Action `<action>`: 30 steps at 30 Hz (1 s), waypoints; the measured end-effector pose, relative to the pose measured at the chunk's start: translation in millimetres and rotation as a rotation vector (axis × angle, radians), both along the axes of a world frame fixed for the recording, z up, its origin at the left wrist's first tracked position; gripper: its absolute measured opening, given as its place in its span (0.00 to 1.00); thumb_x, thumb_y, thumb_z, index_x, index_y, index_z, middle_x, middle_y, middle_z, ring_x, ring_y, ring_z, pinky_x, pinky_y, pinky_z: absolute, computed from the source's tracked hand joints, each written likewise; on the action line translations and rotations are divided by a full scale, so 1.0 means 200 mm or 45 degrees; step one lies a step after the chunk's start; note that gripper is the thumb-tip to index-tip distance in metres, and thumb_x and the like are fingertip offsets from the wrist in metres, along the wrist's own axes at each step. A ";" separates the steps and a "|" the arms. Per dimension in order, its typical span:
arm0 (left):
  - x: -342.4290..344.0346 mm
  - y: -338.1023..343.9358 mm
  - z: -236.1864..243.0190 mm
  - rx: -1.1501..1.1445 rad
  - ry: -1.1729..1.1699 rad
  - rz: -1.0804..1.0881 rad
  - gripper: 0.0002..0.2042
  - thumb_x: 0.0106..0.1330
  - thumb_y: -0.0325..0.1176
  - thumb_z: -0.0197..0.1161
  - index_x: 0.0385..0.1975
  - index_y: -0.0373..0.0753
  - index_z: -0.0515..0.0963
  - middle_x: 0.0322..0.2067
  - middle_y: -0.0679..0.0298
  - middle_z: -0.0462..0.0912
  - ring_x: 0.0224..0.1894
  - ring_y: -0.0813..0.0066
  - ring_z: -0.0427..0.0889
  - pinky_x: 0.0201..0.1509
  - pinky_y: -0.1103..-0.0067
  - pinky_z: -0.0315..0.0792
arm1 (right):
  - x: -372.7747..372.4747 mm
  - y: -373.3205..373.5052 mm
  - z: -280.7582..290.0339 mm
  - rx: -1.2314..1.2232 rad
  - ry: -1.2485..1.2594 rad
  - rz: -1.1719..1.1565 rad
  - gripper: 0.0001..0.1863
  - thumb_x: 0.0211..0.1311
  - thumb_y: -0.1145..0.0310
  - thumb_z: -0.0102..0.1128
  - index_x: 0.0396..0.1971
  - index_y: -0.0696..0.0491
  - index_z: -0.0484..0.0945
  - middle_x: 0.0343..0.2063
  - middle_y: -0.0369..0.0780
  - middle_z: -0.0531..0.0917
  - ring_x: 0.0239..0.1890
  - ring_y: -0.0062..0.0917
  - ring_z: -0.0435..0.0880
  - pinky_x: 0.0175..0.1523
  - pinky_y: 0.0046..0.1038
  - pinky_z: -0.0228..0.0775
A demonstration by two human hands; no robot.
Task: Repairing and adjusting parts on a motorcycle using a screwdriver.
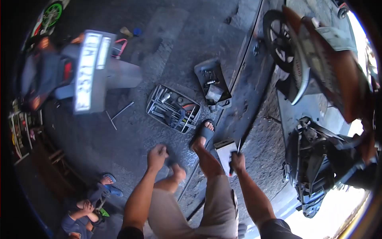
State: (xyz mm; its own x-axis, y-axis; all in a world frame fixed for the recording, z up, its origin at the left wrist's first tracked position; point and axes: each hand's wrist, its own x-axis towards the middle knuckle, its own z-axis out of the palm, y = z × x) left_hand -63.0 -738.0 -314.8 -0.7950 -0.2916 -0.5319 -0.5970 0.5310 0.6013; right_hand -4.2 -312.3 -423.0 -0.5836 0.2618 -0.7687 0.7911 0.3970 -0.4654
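My right hand point(238, 162) is wrapped round the dark handle of a screwdriver point(238, 145), whose thin shaft points away from me. A bit of red shows at the handle's lower end. Just behind this hand is a pale box point(225, 150) with a dark top edge. My left hand point(158, 157) is in front of my left knee with its fingers curled in; what they hold, if anything, is hidden. Ahead of my feet lies a grey tray of tools point(173, 108) with wrenches and sockets. A dark bin point(213, 82) beside it contains small metal parts and a clear bag.
A partly stripped motorcycle point(314, 151) stands at the right, an orange-brown one point(330, 59) beyond it. Another motorcycle's rear point(67, 71) juts in at the left. A T-handle wrench point(119, 115) lies on the floor. Another person point(81, 215) sits at the lower left.
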 end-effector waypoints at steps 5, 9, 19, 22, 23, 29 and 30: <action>-0.73 0.08 -0.81 -0.036 0.132 -0.366 0.08 0.66 0.35 0.64 0.37 0.36 0.82 0.35 0.49 0.86 0.42 0.46 0.85 0.44 0.60 0.77 | -0.93 -0.52 -0.10 0.328 0.123 0.265 0.17 0.60 0.60 0.59 0.37 0.60 0.79 0.33 0.54 0.85 0.42 0.54 0.85 0.46 0.48 0.75; -1.32 0.23 -1.15 -0.007 0.401 -0.404 0.08 0.67 0.34 0.65 0.38 0.35 0.82 0.30 0.50 0.86 0.32 0.54 0.87 0.38 0.66 0.78 | -1.41 -0.53 -0.36 0.572 0.238 0.526 0.33 0.60 0.43 0.65 0.51 0.57 0.74 0.49 0.56 0.81 0.46 0.54 0.84 0.50 0.49 0.77; -1.91 0.16 -1.50 0.271 0.695 -0.388 0.07 0.73 0.29 0.61 0.43 0.31 0.81 0.30 0.66 0.85 0.34 0.83 0.81 0.39 0.84 0.73 | -1.70 -0.60 -0.77 0.761 0.329 1.065 0.50 0.47 0.35 0.74 0.56 0.63 0.69 0.47 0.56 0.79 0.48 0.47 0.85 0.47 0.41 0.82; -1.91 0.09 -1.49 0.244 0.636 -0.343 0.08 0.73 0.28 0.60 0.43 0.31 0.81 0.32 0.65 0.85 0.35 0.82 0.82 0.40 0.84 0.74 | -1.72 -0.62 -0.78 0.673 0.153 1.143 0.51 0.46 0.38 0.77 0.59 0.62 0.67 0.49 0.57 0.78 0.46 0.47 0.86 0.46 0.39 0.83; -1.90 0.09 -1.47 0.261 0.635 -0.300 0.08 0.73 0.28 0.60 0.43 0.30 0.81 0.33 0.65 0.84 0.35 0.82 0.82 0.41 0.83 0.74 | -1.72 -0.62 -0.78 0.643 0.114 1.179 0.51 0.46 0.39 0.77 0.60 0.61 0.67 0.49 0.58 0.78 0.45 0.47 0.87 0.46 0.39 0.83; -1.81 0.07 -1.41 0.180 0.588 -0.330 0.07 0.73 0.26 0.59 0.43 0.30 0.81 0.34 0.64 0.84 0.36 0.80 0.83 0.43 0.82 0.76 | -1.73 -0.55 -0.91 0.640 0.162 1.292 0.34 0.49 0.56 0.77 0.50 0.59 0.72 0.39 0.50 0.85 0.36 0.43 0.89 0.42 0.39 0.82; -1.82 0.10 -1.41 0.186 0.635 -0.353 0.07 0.72 0.25 0.59 0.43 0.30 0.81 0.34 0.63 0.84 0.36 0.80 0.83 0.42 0.82 0.75 | -1.73 -0.52 -0.88 0.636 0.257 1.235 0.22 0.55 0.63 0.67 0.47 0.59 0.74 0.35 0.49 0.85 0.35 0.42 0.89 0.41 0.39 0.82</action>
